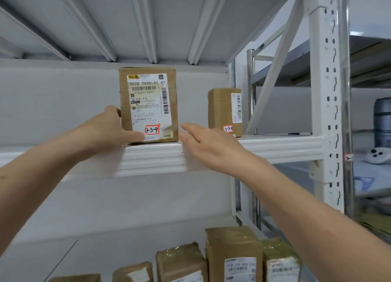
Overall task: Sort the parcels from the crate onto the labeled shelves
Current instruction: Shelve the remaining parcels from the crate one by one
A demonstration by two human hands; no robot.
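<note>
Parcel [148,104] upright on shelf [275,146]; left hand [105,129] grips it, right hand [207,142] spread beside

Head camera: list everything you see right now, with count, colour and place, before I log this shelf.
parcel marked 3-3-9: one, brown with a white label, upright on the upper shelf, centre
parcel marked 3-3-10: one, brown, same shelf, further right
lower parcels: five visible, brown, on the shelf below, partly cut off
rack: one, white metal, holding both shelves
canister: one, grey, on the neighbouring rack, far right
rounded object: one, white, below the canister; what it is cannot be told
left hand: holds the lower left corner of parcel 3-3-9
right hand: fingers straight, just right of that parcel; contact unclear
</note>
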